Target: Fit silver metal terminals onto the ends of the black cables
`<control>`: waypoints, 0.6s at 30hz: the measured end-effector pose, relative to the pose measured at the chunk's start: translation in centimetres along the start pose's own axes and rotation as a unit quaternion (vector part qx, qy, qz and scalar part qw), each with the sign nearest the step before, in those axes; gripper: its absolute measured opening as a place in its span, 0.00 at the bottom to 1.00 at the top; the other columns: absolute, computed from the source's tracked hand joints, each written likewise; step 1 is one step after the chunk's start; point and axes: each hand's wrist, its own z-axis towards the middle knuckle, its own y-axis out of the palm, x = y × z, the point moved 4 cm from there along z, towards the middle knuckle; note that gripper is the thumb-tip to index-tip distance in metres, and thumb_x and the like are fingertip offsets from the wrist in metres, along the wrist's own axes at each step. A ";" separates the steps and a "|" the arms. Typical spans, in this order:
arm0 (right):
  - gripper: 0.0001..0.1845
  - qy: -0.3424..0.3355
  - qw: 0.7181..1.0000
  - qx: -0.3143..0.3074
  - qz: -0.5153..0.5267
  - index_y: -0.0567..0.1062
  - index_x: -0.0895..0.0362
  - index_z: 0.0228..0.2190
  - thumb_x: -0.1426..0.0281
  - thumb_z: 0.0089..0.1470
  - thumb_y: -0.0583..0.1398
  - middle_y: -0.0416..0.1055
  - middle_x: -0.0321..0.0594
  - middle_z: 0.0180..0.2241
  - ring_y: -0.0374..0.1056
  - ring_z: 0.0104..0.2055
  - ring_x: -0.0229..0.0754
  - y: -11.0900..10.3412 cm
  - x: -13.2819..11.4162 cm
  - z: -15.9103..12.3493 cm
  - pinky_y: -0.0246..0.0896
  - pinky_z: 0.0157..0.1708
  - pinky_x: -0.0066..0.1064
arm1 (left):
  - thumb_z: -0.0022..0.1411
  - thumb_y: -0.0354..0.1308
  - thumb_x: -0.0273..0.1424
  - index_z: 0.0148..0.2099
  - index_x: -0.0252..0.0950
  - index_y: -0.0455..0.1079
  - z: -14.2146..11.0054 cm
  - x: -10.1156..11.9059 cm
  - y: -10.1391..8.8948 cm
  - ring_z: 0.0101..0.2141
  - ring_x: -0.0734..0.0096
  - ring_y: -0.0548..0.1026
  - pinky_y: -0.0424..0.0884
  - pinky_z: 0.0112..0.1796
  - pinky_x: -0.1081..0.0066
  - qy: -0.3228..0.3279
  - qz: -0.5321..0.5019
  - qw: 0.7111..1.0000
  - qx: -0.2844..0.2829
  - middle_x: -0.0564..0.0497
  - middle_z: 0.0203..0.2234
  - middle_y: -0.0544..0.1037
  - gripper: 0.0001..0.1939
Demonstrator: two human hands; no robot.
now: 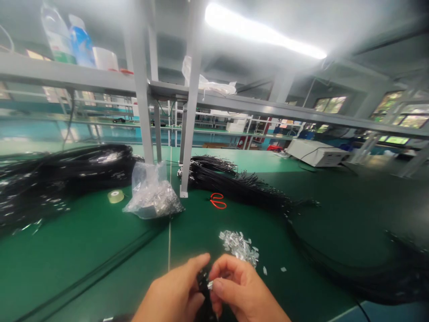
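Observation:
My left hand [177, 286] is closed around the ends of some black cables [202, 282] at the bottom middle. Close beside it, my right hand [239, 284] pinches a small whitish, shiny piece [210, 285] between thumb and fingertips, right by the cable ends. Whether the piece is on a cable is too small to tell. Just beyond my right hand lies a pile of small clear plastic pieces [238, 245], a few of them scattered to its right. Part of the held cables is hidden behind my fingers.
A clear bag of similar pieces [154, 197] stands beside a shelf post [187, 134]. Orange-handled scissors [218, 204] and a tape roll [115, 196] lie on the green table [100, 250]. Black cable bundles [234, 183] stretch across the back; a white box-shaped device [315, 153] sits far right.

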 end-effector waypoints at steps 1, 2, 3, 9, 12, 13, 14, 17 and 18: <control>0.16 0.010 1.000 -0.001 0.000 0.71 0.60 0.25 0.62 0.39 0.68 0.69 0.33 0.17 0.64 0.20 0.34 0.2 0.4 0.2 0.58 0.24 0.26 | 0.56 0.49 0.21 0.60 0.40 0.58 0.0 -0.3 0.0 0.33 0.74 0.76 0.69 0.36 0.80 -0.012 -0.037 0.999 -0.006 0.53 0.34 0.79 0.29; 0.18 0.017 1.000 0.004 -0.001 0.71 0.60 0.27 0.61 0.37 0.69 0.69 0.33 0.17 0.64 0.20 0.34 0.4 0.6 0.4 0.58 0.24 0.26 | 0.56 0.49 0.21 0.60 0.39 0.57 0.0 -0.5 -0.2 0.32 0.74 0.76 0.68 0.35 0.80 -0.025 -0.066 0.997 -0.010 0.54 0.33 0.79 0.29; 0.21 0.019 1.000 0.010 -0.002 0.71 0.59 0.29 0.60 0.36 0.69 0.69 0.32 0.17 0.64 0.20 0.34 0.6 0.8 0.5 0.58 0.23 0.26 | 0.56 0.49 0.22 0.60 0.39 0.57 0.0 -0.6 -0.4 0.31 0.75 0.75 0.68 0.35 0.79 -0.038 -0.089 0.995 -0.009 0.55 0.31 0.78 0.28; 0.17 -0.046 0.986 0.088 -0.131 0.67 0.58 0.23 0.57 0.48 0.63 0.66 0.32 0.19 0.62 0.22 0.34 0.5 -1.0 -0.3 0.57 0.25 0.26 | 0.56 0.53 0.27 0.44 0.38 0.70 1.2 0.2 -1.9 0.27 0.74 0.70 0.61 0.28 0.78 -0.102 -0.155 0.982 -0.039 0.57 0.25 0.75 0.12; 0.16 -0.071 0.963 0.118 -0.231 0.69 0.57 0.23 0.57 0.51 0.59 0.63 0.31 0.19 0.60 0.24 0.35 0.8 -2.0 -0.8 0.55 0.25 0.27 | 0.56 0.56 0.31 0.33 0.36 0.73 2.5 0.1 -2.1 0.26 0.75 0.68 0.60 0.26 0.79 -0.083 -0.190 0.974 -0.091 0.58 0.23 0.73 0.06; 0.16 -0.073 0.957 0.127 -0.251 0.69 0.56 0.24 0.56 0.51 0.59 0.63 0.31 0.20 0.59 0.24 0.36 1.0 -2.1 -0.9 0.55 0.25 0.27 | 0.55 0.58 0.31 0.32 0.36 0.73 2.8 -0.2 -2.1 0.26 0.76 0.68 0.60 0.25 0.80 -0.078 -0.197 0.972 -0.103 0.58 0.22 0.72 0.05; 0.16 -0.073 0.952 0.134 -0.265 0.69 0.56 0.24 0.56 0.51 0.58 0.63 0.32 0.20 0.59 0.24 0.36 1.1 -2.1 -0.8 0.55 0.25 0.27 | 0.55 0.59 0.32 0.33 0.36 0.73 2.9 -0.6 -2.3 0.25 0.77 0.68 0.60 0.25 0.80 -0.077 -0.198 0.971 -0.111 0.59 0.22 0.72 0.05; 0.17 -0.057 0.953 0.136 -0.264 0.68 0.55 0.23 0.55 0.51 0.57 0.62 0.31 0.19 0.59 0.23 0.37 1.2 -1.6 -0.5 0.55 0.25 0.28 | 0.54 0.61 0.31 0.33 0.37 0.74 1.8 -2.0 -3.2 0.27 0.77 0.69 0.62 0.28 0.80 -0.083 -0.163 0.978 -0.104 0.59 0.24 0.73 0.03; 0.17 -0.052 0.956 0.135 -0.255 0.68 0.55 0.23 0.54 0.50 0.57 0.62 0.31 0.19 0.58 0.23 0.37 1.2 -1.4 -0.3 0.55 0.25 0.28 | 0.54 0.62 0.29 0.33 0.38 0.74 1.0 -2.4 -3.6 0.29 0.76 0.70 0.62 0.30 0.80 -0.087 -0.139 0.982 -0.094 0.59 0.26 0.73 0.02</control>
